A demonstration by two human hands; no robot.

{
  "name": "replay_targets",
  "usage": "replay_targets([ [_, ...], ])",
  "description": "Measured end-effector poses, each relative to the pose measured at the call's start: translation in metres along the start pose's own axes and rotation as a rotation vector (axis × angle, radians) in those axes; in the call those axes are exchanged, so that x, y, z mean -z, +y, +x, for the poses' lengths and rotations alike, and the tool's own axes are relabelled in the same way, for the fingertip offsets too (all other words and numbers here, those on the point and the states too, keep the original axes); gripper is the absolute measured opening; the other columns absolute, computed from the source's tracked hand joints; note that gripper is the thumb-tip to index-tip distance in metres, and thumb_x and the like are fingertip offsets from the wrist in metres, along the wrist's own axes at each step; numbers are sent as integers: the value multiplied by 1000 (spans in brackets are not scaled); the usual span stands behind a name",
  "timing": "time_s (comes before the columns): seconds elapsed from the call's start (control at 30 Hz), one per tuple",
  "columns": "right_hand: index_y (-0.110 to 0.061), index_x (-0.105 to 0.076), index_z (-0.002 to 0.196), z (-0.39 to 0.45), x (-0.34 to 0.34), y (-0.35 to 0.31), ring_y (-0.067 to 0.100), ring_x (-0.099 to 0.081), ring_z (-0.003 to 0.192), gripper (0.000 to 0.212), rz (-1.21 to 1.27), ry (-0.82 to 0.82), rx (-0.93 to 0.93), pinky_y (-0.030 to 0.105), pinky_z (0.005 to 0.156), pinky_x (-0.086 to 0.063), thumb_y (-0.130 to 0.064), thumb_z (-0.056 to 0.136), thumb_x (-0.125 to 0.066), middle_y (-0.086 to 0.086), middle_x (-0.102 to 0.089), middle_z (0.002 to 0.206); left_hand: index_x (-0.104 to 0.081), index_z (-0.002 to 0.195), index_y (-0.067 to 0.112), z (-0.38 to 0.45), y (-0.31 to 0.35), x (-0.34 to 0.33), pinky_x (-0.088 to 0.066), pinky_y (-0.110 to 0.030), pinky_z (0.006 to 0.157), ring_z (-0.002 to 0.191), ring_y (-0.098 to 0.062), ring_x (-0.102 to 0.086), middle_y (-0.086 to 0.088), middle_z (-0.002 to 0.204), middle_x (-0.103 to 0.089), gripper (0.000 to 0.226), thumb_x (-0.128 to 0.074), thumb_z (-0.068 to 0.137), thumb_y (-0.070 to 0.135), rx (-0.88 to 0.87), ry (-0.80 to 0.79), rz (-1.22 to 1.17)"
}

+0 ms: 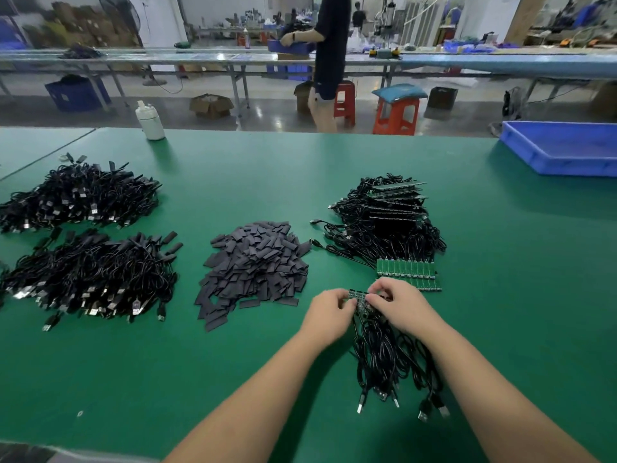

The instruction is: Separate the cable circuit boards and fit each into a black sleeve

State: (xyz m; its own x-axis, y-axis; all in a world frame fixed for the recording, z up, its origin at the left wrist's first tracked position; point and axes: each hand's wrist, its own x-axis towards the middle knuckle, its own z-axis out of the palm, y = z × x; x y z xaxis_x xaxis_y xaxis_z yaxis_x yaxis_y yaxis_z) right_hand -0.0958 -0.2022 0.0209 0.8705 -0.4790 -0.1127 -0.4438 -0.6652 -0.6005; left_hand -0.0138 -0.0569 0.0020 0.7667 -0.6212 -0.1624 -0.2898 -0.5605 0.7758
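A strip of circuit boards (359, 297) is pinched by the left grip (329, 314) and right grip (397, 305). Bare green desk (233, 379) lies leftward. A blue tray (564, 150) sits at the far right edge, contents unseen.

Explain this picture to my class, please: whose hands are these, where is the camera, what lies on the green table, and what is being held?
There is no machine here. The camera sits on a worker's head and looks forward and down, so the two bare arms are that worker's own. The left hand and right hand both pinch a small strip of joined circuit boards, whose black cables trail back towards the worker. On the green table lie a heap of flat black sleeves in the middle, more boards with cables beyond the hands, and two piles of cables on the left. A blue tray and a white bottle stand at the far edge.
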Motion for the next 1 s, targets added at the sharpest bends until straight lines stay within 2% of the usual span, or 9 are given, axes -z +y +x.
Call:
replay_targets([
  [0.07,-37,-66,88,-1,0,-1,8,-63,82,11,-16,14,4,31,76,-53,-46,92,-60,-17,-67,91,-65,89,19,1,2,-6,-46,-28,64,64,-15,-54,3,73,-63,21,-53,98,34,8,34,43],
  [0.17,-37,-70,87,-2,-5,-2,6,-62,81,19,-77,48,-3,33,74,-55,-51,91,-58,-18,-68,85,-61,77,22,-2,7,-9,-38,-26,53,58,-14,-51,5,64,-59,24,-53,97,33,6,77,83],
  [0.4,-28,-73,85,1,-13,-6,9,-59,75,22,-105,222,23,28,60,-40,-44,92,-60,-14,-66,80,-48,56,24,-4,15,-11,-31,-28,49,48,-15,-41,6,48,-46,40,-56,95,31,-18,197,102],
  [0.6,-21,-69,92,10,6,13,12,-53,90,23,-106,257,84,29,76,-42,-39,97,-57,-6,-64,89,-64,71,19,-5,7,12,-41,-24,51,50,-11,-61,3,61,-67,28,-58,96,29,-9,268,-187],
  [0.67,-21,-68,91,15,19,26,14,-54,94,22,-72,284,71,32,78,-44,-38,98,-56,-7,-64,88,-69,77,19,-5,0,29,-45,-29,58,68,-28,-71,4,66,-71,22,-61,94,31,31,230,-335],
  [0.77,-21,-66,97,25,33,42,22,-58,99,18,-51,275,9,37,81,-50,-36,98,-56,-6,-64,92,-60,71,14,-4,-7,49,-46,-35,61,62,-29,-64,7,58,-58,32,-64,89,40,-25,193,-285],
  [0.87,-19,-58,128,30,32,41,26,-50,123,34,-144,172,-57,44,102,-46,-34,98,-57,4,-61,124,-55,65,16,-9,-3,58,-36,-30,58,54,-15,-39,0,59,-52,36,-65,86,44,-103,90,-285],
  [0.93,-18,-50,140,31,25,30,25,-41,135,43,-188,189,-2,44,112,-36,-34,100,-53,5,-52,140,-61,69,21,-13,4,61,-42,-32,59,60,-13,-44,-7,70,-63,26,-65,86,40,-153,29,-293],
  [1.0,-18,-54,136,23,16,5,20,-48,132,38,19,179,71,35,107,-40,-34,104,-44,0,-58,136,-70,77,30,-13,11,61,-47,-30,62,62,-10,-48,4,69,-63,11,-65,87,29,-190,29,-317],
])
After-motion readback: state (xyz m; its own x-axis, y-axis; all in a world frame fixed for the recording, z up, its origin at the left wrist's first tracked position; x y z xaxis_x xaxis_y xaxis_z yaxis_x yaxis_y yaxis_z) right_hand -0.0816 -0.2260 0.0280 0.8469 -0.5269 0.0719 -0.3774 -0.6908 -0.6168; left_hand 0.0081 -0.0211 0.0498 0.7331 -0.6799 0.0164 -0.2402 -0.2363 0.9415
